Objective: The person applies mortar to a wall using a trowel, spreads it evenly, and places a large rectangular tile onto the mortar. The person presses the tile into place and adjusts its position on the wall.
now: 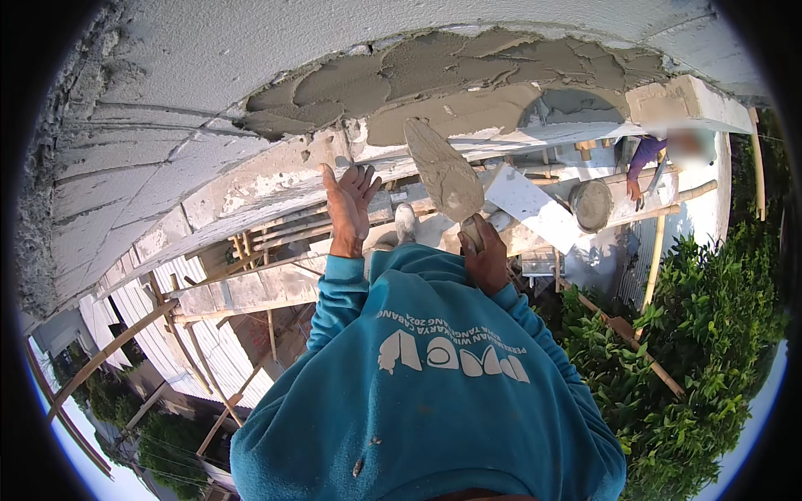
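My right hand [484,255] is wrapped round the handle of a trowel [444,171]. Its long blade is coated with grey mortar and points up toward the wall. My left hand [351,203] is raised beside it with the fingers apart and nothing in them. Ahead is a light block wall [251,50] with a band of wet mortar [401,75] spread along its lower part. More smoothed mortar [451,117] lies just beyond the trowel tip, on the ledge below that band.
A bucket of mortar [594,206] and a white board [535,204] are on the scaffold planks to the right. Another person's purple sleeve [647,153] shows beyond the bucket. Bamboo poles [117,355] stand at left, leafy branches [668,359] at right. The ground lies far below.
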Motion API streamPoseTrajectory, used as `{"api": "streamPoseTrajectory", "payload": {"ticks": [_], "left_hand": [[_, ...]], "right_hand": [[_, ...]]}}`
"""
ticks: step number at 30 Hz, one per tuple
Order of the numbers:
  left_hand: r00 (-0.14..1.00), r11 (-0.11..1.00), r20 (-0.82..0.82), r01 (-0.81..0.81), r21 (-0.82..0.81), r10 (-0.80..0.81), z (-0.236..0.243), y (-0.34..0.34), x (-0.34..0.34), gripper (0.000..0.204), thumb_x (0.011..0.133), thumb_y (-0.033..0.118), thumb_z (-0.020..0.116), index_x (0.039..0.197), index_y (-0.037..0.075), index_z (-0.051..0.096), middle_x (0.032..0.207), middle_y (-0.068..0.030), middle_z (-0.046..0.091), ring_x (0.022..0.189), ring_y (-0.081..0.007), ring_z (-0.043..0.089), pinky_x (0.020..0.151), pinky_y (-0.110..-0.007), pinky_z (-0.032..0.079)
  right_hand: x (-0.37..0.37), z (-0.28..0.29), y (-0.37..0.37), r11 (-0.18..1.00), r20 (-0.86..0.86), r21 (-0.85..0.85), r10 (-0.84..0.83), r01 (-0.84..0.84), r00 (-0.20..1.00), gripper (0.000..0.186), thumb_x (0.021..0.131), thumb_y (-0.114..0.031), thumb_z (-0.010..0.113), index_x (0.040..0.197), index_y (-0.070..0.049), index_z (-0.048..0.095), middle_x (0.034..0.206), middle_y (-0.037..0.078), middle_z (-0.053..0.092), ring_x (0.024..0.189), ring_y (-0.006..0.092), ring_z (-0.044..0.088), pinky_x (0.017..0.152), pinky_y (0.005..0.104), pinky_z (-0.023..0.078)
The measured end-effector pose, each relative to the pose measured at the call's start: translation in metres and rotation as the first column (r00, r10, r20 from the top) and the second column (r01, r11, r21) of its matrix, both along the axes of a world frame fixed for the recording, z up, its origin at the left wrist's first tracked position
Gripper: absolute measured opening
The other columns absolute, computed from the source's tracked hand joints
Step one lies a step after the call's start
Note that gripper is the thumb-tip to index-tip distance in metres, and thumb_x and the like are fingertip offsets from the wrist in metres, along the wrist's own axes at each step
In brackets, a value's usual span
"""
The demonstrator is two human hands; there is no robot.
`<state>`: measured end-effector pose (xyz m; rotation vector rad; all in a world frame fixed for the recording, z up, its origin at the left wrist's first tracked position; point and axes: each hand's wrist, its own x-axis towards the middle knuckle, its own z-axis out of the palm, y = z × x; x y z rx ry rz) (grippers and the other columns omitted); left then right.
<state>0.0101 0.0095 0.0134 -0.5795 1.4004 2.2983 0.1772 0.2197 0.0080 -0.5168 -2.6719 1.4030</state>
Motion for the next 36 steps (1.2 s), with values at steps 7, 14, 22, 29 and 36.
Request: {"api": "streamPoseTrajectory", "payload": {"ticks": [7, 14, 22, 29, 36], "left_hand": [[1.000, 0.999, -0.008, 0.008, 0.046, -0.007, 0.000, -0.007, 0.003, 0.105, 0.090, 0.072, 0.028, 0.141, -0.018, 0.008, 0.148, -0.0341, 0.017, 0.138, -0.0393, 0.027, 0.112, -0.047, 0.031], [0.999, 0.993, -0.023, 0.034, 0.116, -0.031, -0.004, -0.010, 0.005, 0.103, 0.090, 0.072, 0.024, 0.142, -0.017, 0.011, 0.150, -0.0323, 0.016, 0.141, -0.0388, 0.019, 0.114, -0.047, 0.022], [0.996, 0.981, -0.012, 0.093, 0.170, -0.092, -0.004, -0.023, 0.002, 0.103, 0.090, 0.073, 0.022, 0.142, -0.015, 0.017, 0.151, -0.0296, 0.019, 0.141, -0.0382, 0.021, 0.113, -0.047, 0.022], [0.994, 0.982, 0.003, 0.104, 0.160, -0.106, -0.010, -0.031, 0.005, 0.101, 0.088, 0.075, 0.024, 0.136, -0.013, 0.034, 0.148, -0.0302, 0.025, 0.140, -0.0386, 0.023, 0.112, -0.050, 0.024], [0.990, 0.967, -0.035, 0.141, 0.213, -0.137, -0.006, -0.038, 0.000, 0.100, 0.091, 0.070, 0.025, 0.141, -0.017, 0.018, 0.150, -0.0308, 0.017, 0.142, -0.0369, 0.018, 0.115, -0.051, 0.021]], "right_hand": [[-0.031, 0.026, -0.014, 0.981, -0.085, 0.136, 0.152, -0.140, 0.985, 0.043, 0.085, -0.014, 0.064, 0.125, -0.003, 0.053, 0.095, 0.018, 0.061, 0.084, 0.0373, 0.061, 0.071, 0.0437, 0.050], [-0.036, -0.008, -0.031, 0.972, -0.109, 0.169, 0.185, -0.166, 0.977, 0.045, 0.083, -0.016, 0.063, 0.125, -0.003, 0.052, 0.095, 0.018, 0.061, 0.085, 0.0369, 0.061, 0.073, 0.0440, 0.050], [-0.034, -0.028, -0.036, 0.985, -0.165, 0.099, 0.154, -0.139, 0.974, 0.044, 0.082, -0.014, 0.066, 0.123, -0.001, 0.054, 0.101, 0.020, 0.060, 0.090, 0.0389, 0.059, 0.077, 0.0447, 0.050], [-0.068, -0.069, -0.054, 0.977, -0.332, 0.202, 0.134, -0.069, 0.934, 0.042, 0.079, -0.011, 0.069, 0.118, -0.001, 0.057, 0.103, 0.020, 0.060, 0.092, 0.0386, 0.059, 0.079, 0.0417, 0.050], [0.002, -0.058, -0.017, 0.985, -0.139, 0.149, 0.108, -0.087, 0.984, 0.045, 0.079, -0.012, 0.071, 0.121, -0.004, 0.056, 0.101, 0.018, 0.060, 0.090, 0.0370, 0.060, 0.075, 0.0428, 0.050]]}}
